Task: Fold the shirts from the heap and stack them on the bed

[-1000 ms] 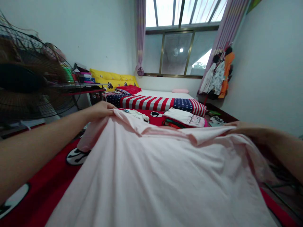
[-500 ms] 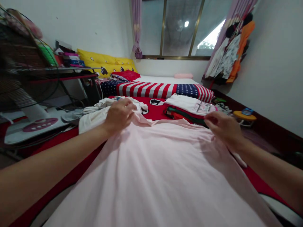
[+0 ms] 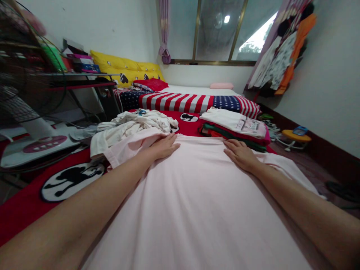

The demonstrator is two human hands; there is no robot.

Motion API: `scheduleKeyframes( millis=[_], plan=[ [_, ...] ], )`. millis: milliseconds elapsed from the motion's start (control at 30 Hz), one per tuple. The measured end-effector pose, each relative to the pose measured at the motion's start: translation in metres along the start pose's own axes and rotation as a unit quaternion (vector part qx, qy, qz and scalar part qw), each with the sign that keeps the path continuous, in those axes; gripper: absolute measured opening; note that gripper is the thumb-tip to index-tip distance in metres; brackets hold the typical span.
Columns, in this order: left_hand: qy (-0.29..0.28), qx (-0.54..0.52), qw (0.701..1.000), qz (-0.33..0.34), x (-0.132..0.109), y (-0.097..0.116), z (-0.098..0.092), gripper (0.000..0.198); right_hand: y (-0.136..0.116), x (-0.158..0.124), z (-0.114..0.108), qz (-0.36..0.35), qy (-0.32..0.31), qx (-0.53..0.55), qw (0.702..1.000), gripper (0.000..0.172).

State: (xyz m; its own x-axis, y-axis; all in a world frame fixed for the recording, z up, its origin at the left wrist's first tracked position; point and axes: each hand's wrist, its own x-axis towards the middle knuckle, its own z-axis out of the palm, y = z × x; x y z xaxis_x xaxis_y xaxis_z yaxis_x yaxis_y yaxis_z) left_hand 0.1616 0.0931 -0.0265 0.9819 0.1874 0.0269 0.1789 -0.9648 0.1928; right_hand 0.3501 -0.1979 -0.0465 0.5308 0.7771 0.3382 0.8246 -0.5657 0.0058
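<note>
Red cloth (image 3: 25, 206) lies below, a fan (image 3: 30, 122) left, then heaped white clothes (image 3: 132, 125). The left hand (image 3: 163, 147) lies flat, fingers nearly together, on the pink shirt (image 3: 202, 191) spread over the cloth; the right hand (image 3: 242, 154) presses its top edge, fingers slightly parted, near folded clothes (image 3: 234, 125).

A red cover (image 3: 22, 204), patterned with black figures in white ovals (image 3: 73, 180), carries a pale pink garment (image 3: 202, 198) spread out wide. Beyond the garment's far left corner lies a rumpled heap of white clothes (image 3: 135, 123); beyond its far right corner sits a folded stack (image 3: 234, 125), white on top, with magenta and dark green beneath.
</note>
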Motion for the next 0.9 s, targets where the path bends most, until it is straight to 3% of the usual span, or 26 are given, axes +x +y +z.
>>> scheduleKeyframes(
  millis=[167, 333, 433, 533, 567, 600, 667, 700, 767, 833, 900],
  plan=[
    [0.026, 0.008, 1.000, -0.009, 0.004, -0.004, 0.012, 0.071, 0.011, 0.005, 0.013, 0.016, 0.004, -0.004, 1.000, 0.053],
    [-0.005, 0.032, 0.998, 0.062, -0.020, 0.005, -0.007, 0.061, -0.009, -0.002, -0.014, -0.013, -0.024, -0.033, 0.999, 0.044],
    [-0.003, 0.021, 0.993, 0.118, -0.071, 0.013, -0.020, 0.057, -0.015, -0.038, -0.041, -0.074, 0.001, -0.035, 0.997, 0.039],
    [-0.013, -0.036, 0.992, 0.118, -0.143, 0.015, -0.024, 0.060, 0.009, -0.091, -0.060, -0.115, -0.015, -0.058, 0.992, 0.039],
    [-0.025, -0.048, 0.992, 0.110, -0.168, 0.013, -0.024, 0.062, 0.022, -0.108, -0.064, -0.055, -0.015, -0.080, 0.995, 0.040],
    [-0.034, -0.052, 0.993, 0.098, -0.191, 0.010, -0.022, 0.063, 0.035, -0.123, -0.067, 0.058, -0.013, -0.111, 0.992, 0.042],
    [-0.033, -0.045, 0.997, 0.060, -0.230, 0.002, -0.018, 0.063, 0.055, -0.148, -0.074, 0.216, -0.032, -0.156, 0.963, 0.043],
    [-0.017, -0.039, 0.998, 0.037, -0.246, -0.002, -0.016, 0.062, 0.058, -0.157, -0.078, 0.246, -0.029, -0.165, 0.955, 0.042],
    [0.037, -0.023, 0.999, -0.008, -0.271, -0.008, -0.013, 0.062, 0.049, -0.172, -0.089, 0.228, 0.006, -0.152, 0.962, 0.040],
    [0.093, -0.001, 0.994, -0.058, -0.290, -0.009, -0.014, 0.058, 0.025, -0.186, -0.101, 0.203, 0.032, -0.112, 0.972, 0.038],
    [0.108, 0.017, 0.986, -0.124, -0.306, -0.003, -0.018, 0.050, -0.003, -0.202, -0.111, 0.217, -0.007, -0.071, 0.974, 0.036]
  ],
)
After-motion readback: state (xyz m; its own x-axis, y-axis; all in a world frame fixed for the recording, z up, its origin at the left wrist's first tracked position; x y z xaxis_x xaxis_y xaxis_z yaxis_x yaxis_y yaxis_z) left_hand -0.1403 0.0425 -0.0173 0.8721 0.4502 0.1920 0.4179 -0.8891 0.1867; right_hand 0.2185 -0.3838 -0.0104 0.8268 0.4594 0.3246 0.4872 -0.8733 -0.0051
